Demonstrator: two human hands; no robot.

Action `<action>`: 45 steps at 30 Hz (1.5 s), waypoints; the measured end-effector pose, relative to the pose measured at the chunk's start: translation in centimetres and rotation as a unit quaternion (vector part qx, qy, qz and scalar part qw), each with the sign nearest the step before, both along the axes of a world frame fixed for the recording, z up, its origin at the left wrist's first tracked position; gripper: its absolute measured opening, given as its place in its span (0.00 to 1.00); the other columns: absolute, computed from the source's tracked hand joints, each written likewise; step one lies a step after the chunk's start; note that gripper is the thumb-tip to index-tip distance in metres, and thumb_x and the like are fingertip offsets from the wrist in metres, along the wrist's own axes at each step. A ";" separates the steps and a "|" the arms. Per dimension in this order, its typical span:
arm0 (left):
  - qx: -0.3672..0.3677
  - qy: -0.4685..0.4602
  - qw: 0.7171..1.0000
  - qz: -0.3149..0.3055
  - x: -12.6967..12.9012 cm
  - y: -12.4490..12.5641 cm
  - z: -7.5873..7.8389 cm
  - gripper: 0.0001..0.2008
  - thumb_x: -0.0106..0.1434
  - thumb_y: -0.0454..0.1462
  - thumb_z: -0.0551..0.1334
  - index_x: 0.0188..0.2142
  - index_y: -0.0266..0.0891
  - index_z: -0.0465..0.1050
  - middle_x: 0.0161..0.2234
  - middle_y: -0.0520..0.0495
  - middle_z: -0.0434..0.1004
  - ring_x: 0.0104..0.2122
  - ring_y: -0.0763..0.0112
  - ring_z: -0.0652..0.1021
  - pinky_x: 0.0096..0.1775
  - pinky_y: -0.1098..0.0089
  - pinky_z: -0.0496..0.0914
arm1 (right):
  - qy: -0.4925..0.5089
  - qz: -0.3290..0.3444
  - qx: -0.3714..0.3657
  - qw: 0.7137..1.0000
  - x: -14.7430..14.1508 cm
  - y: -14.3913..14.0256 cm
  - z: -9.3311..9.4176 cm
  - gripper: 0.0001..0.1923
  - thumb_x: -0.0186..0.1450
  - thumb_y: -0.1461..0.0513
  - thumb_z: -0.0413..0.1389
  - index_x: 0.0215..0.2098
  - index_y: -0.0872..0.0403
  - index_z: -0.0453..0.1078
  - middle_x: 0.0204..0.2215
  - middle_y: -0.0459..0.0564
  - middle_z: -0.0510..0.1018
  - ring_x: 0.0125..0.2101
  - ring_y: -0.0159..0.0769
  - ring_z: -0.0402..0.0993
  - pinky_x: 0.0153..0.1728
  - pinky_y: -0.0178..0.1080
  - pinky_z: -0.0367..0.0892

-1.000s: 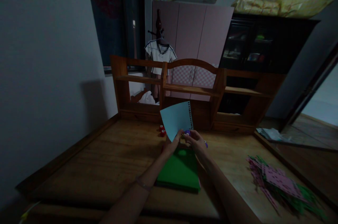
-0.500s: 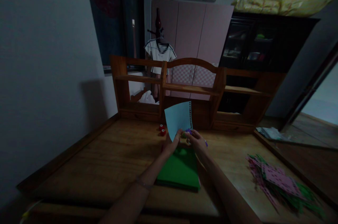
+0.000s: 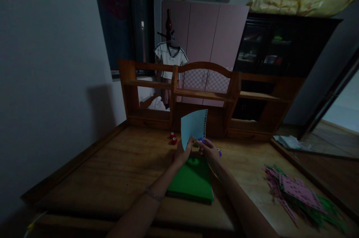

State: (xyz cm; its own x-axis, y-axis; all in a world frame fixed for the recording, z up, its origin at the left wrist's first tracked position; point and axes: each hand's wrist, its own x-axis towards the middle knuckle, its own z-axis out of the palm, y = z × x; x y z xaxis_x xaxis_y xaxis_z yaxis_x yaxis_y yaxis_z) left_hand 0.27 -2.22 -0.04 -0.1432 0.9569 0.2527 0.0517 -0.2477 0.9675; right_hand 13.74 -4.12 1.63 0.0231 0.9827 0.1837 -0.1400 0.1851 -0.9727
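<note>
— Swung round since a second ago: light blue sheet [image 3: 193, 127] now stands narrower and more edge-on, punched edge [image 3: 206, 120] turned further right. Anything else shifted?

— Barely. Both hands still close together above the far end of the green stack [image 3: 191, 182].

— Around the grip?

— Just left and beyond, two small red punches [image 3: 173, 138] on the wooden desk [image 3: 112, 167]. Behind the sheet, a wooden shelf unit [image 3: 204, 95]. Well off to the right, a loose heap of pink and green punched sheets [image 3: 300, 197]. Further right and beyond, some pale papers [image 3: 290, 142] at the desk corner.

— Anything in the way?

— Nothing between the hands and the sheet; only the green stack directly beneath the wrists.

— Left hand?

— Left hand [image 3: 183, 152] pinching the lower corner of the blue sheet, thumb up against it, forearm reaching in from low left, thin band on the wrist [image 3: 153, 194].

— Right?

— Right hand [image 3: 209, 150] curled around a small purple thing [image 3: 202, 140], seemingly a punch, held at the sheet's lower right edge. Fingers closed over it, forearm coming in from low right.

— Sheet itself?

— Upright, lifted off the desk, held above the green stack
</note>
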 end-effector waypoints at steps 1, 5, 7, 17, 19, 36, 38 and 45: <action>-0.004 -0.003 1.000 0.003 0.1 -0.1 0.1 0.21 0.56 0.53 0.57 0.29 0.36 0.72 0.24 0.46 0.74 0.29 0.66 0.75 0.32 0.71 0.66 | -0.005 -0.002 0.000 1.000 0.0 -0.1 0.1 0.19 0.49 0.49 0.62 0.32 0.53 0.71 0.25 0.47 0.74 0.21 0.30 0.65 0.21 0.32 0.59; 0.002 -0.011 1.000 0.006 0.2 -0.5 0.7 0.20 0.56 0.52 0.58 0.30 0.36 0.73 0.30 0.43 0.76 0.34 0.64 0.75 0.37 0.70 0.67 | -0.017 -0.005 0.019 1.000 -0.1 -0.5 0.6 0.20 0.50 0.48 0.62 0.32 0.53 0.71 0.26 0.47 0.74 0.20 0.30 0.64 0.21 0.32 0.58; 0.018 -0.020 1.000 -0.002 0.3 -0.7 1.0 0.20 0.56 0.52 0.59 0.32 0.36 0.73 0.33 0.42 0.77 0.35 0.64 0.76 0.39 0.69 0.67 | -0.018 -0.004 0.031 0.999 -0.1 -0.5 0.7 0.19 0.50 0.48 0.62 0.30 0.53 0.71 0.24 0.46 0.74 0.20 0.29 0.63 0.22 0.32 0.58; 0.031 -0.013 0.999 -0.036 0.5 -1.1 1.4 0.19 0.58 0.49 0.58 0.37 0.35 0.73 0.38 0.43 0.77 0.38 0.63 0.75 0.43 0.67 0.68 | 0.043 0.021 0.020 0.999 0.3 0.5 -0.3 0.17 0.51 0.52 0.63 0.33 0.53 0.70 0.24 0.45 0.71 0.19 0.27 0.61 0.20 0.31 0.55; 0.034 -0.006 0.999 -0.031 0.5 -1.0 1.4 0.18 0.58 0.49 0.57 0.36 0.36 0.73 0.37 0.43 0.77 0.38 0.63 0.76 0.42 0.67 0.68 | 0.053 0.021 0.021 0.998 0.2 0.6 -0.4 0.17 0.51 0.52 0.63 0.34 0.54 0.70 0.24 0.45 0.72 0.19 0.27 0.62 0.20 0.31 0.56; -0.024 -0.004 0.999 -0.020 0.2 -0.4 0.4 0.19 0.55 0.50 0.61 0.36 0.38 0.74 0.35 0.43 0.77 0.36 0.61 0.76 0.41 0.65 0.69 | -0.024 -0.011 0.046 0.999 0.6 0.5 -0.4 0.22 0.48 0.48 0.63 0.34 0.54 0.72 0.26 0.48 0.75 0.24 0.33 0.68 0.24 0.34 0.62; -0.028 -0.009 0.999 -0.017 0.2 -0.3 0.3 0.19 0.54 0.50 0.61 0.37 0.37 0.74 0.36 0.43 0.77 0.37 0.61 0.76 0.42 0.65 0.68 | -0.024 -0.011 0.040 0.999 0.6 0.5 -0.5 0.23 0.47 0.47 0.64 0.33 0.54 0.72 0.26 0.48 0.75 0.23 0.33 0.68 0.23 0.34 0.62; -0.018 0.002 1.000 -0.010 0.4 0.1 0.0 0.18 0.55 0.50 0.61 0.34 0.37 0.74 0.36 0.42 0.77 0.38 0.60 0.76 0.44 0.65 0.68 | -0.026 -0.040 0.025 0.999 0.5 0.5 -0.6 0.24 0.47 0.46 0.63 0.33 0.55 0.71 0.25 0.49 0.75 0.23 0.33 0.68 0.22 0.33 0.62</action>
